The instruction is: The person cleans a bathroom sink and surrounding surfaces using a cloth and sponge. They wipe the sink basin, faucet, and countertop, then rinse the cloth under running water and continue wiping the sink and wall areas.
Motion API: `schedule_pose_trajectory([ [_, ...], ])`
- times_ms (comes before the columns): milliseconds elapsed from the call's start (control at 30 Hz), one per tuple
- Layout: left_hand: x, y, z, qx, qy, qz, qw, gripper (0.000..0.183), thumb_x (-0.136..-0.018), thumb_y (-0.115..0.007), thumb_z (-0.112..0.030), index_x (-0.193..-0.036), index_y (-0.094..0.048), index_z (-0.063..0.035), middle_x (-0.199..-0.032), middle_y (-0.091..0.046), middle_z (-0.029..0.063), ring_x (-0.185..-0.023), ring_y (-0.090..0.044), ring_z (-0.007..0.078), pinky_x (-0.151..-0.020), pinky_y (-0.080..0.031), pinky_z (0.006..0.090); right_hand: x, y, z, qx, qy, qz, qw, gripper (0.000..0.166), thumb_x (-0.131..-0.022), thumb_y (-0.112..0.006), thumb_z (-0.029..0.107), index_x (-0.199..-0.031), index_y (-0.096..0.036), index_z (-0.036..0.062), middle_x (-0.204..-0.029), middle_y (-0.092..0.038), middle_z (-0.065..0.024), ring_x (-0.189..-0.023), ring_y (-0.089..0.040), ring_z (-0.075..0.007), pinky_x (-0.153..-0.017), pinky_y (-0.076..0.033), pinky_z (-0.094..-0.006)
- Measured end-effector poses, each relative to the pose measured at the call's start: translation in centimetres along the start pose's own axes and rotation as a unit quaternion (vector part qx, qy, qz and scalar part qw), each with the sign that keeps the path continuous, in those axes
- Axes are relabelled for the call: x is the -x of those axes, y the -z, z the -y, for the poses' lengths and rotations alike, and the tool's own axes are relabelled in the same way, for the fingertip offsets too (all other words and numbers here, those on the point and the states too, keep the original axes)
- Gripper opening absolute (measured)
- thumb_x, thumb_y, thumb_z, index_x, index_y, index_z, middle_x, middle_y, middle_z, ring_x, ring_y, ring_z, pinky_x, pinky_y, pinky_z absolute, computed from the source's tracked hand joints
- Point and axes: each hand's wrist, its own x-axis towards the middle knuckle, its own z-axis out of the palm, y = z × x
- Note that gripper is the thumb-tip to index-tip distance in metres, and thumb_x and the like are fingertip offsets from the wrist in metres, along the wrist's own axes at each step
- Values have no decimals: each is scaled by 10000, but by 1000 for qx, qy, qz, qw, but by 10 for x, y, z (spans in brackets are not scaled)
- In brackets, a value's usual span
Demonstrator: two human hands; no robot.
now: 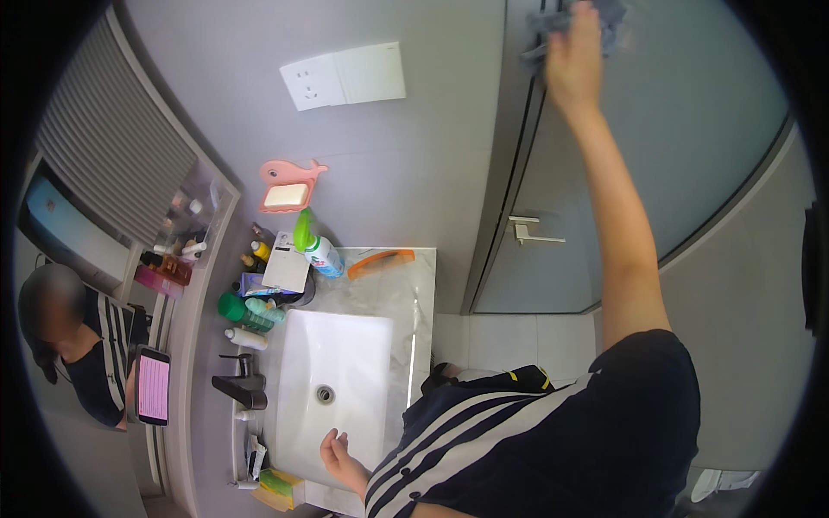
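My right hand (pixel 576 71) is raised at the top of the view and grips a crumpled grey cloth (pixel 550 29). The cloth lies against the upper part of a frosted glass door (pixel 660 129), close to its dark frame, and its edges are blurred. Lower on that door is a lever handle (pixel 537 234), well away from my hand. My left hand (pixel 342 458) hangs over the near end of a white washbasin (pixel 369 362), fingers loosely bent, with nothing visible in it.
A dark faucet (pixel 243 385) stands at the basin's back. Beside the basin crowd several bottles, including a green-topped spray bottle (pixel 320 252), near an orange comb (pixel 382 262). A whale-shaped soap dish (pixel 288 171) and a socket plate (pixel 314 81) are on the wall. A phone (pixel 153 385) leans by the mirror.
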Motion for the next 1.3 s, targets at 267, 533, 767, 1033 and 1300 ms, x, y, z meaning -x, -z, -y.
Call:
schedule_pose_trajectory([
  [267,-7,-10,9,-6,26,39,999,195,-953,-478,-111,-1074,-591,-6,-1073,-603,96,-912,-598,193,-880,-483,307,260,4,47,-3,-118,280,953,668,-895,-543,200,-1417,-237,-83,-1481,-191,-315,-1381,-200,-454,-1118,-190,-541],
  [533,-19,-29,-3,10,7,62,998,195,-956,-473,-104,-1078,-579,4,-1071,-593,95,-926,-585,186,-875,-479,294,209,-6,34,2,-65,237,969,724,-819,-605,201,-1388,-276,-103,-1467,-216,-327,-1362,-232,-465,-1106,-211,-540],
  [767,-22,-28,-6,-2,11,62,998,196,-957,-468,-97,-1086,-576,4,-1077,-588,98,-915,-578,183,-877,-475,292,-103,-40,-5,106,14,-27,994,747,-865,-540,374,-1384,-306,-109,-1453,-309,-272,-1356,-257,-444,-1143,-161,-486],
  [1033,-12,-10,16,10,35,38,999,195,-940,-504,-99,-1082,-589,3,-1071,-608,102,-910,-609,203,-861,-490,297,-23,-34,31,99,-54,40,993,667,-897,-481,316,-1389,-306,-99,-1457,-297,-275,-1380,-224,-414,-1124,-162,-537],
  [1300,-20,-13,15,-8,38,64,997,195,-941,-498,-109,-1072,-592,2,-1062,-610,97,-898,-610,195,-847,-486,291,295,22,30,10,-41,348,936,623,-767,-590,94,-1341,-393,-44,-1431,-349,-250,-1262,-413,-381,-1034,-348,-461],
])
